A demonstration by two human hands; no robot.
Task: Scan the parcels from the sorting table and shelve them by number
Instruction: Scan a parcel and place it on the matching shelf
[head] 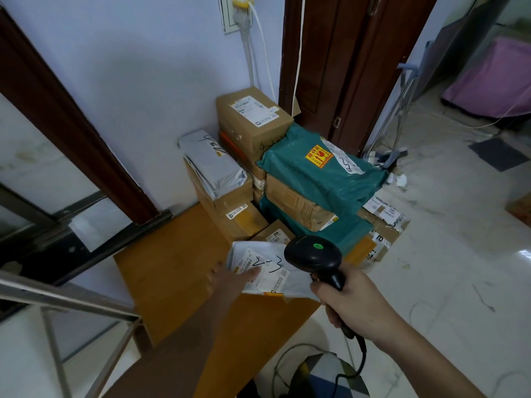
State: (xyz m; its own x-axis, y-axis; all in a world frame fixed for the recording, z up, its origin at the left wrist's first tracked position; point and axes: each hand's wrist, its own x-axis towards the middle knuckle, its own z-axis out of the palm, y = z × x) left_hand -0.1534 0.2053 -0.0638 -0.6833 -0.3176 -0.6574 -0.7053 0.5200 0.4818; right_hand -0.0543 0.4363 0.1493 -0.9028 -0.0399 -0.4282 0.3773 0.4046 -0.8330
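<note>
A white poly mailer (273,272) lies flat at the near edge of the wooden sorting table (172,262), its long axis running from 10 to 4 o'clock. "1-3" is handwritten across its label. It is pressed down by the straight fingers of the left hand (230,278). A black barcode scanner (316,258), green indicator lit, is gripped by the right hand (349,304), head aimed toward 10 o'clock. Stacked cartons (253,122) and a green mailer (321,170) stand at 12 o'clock.

Flat white plastic mailer parcel (267,268) with handwritten black marks, label up near the wooden table's (178,271) right edge, cardboard boxes (253,122) and green bagged parcels (321,170) stacked at its far end
</note>
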